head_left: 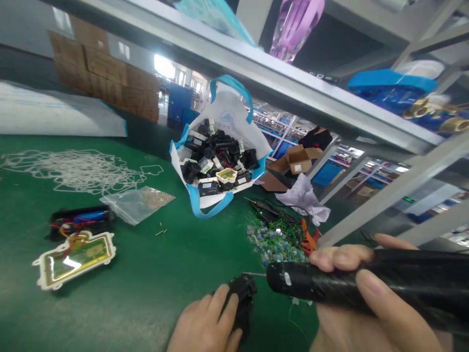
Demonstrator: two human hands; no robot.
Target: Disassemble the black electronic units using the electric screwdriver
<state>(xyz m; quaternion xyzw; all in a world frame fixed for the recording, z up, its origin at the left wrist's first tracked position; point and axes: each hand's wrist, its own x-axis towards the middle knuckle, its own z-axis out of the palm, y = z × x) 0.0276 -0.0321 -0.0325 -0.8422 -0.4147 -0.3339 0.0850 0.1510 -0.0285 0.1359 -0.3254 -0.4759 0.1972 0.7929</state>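
My right hand (366, 288) is wrapped round a black electric screwdriver (311, 281) lying nearly level across the lower right. Its thin bit (254, 274) points left, and the tip meets or almost meets the top end of a black plastic housing (242, 305); exact contact cannot be made out. At the bottom middle, my left hand (210, 320) grips that housing against the green table, partly covering it. To the left rests an opened black case (82, 221) with a blue cell and wires, joined to a cream-framed circuit module (76, 259).
A white bag (238, 110) with blue trim holds several black units. Nearby lie white cord loops (80, 168), a zip bag of screws (146, 201), loose screws (161, 231), a second screwdriver (269, 211), green-wired parts (276, 244) and orange-handled pliers (309, 238). A metal shelf (256, 63) crosses overhead.
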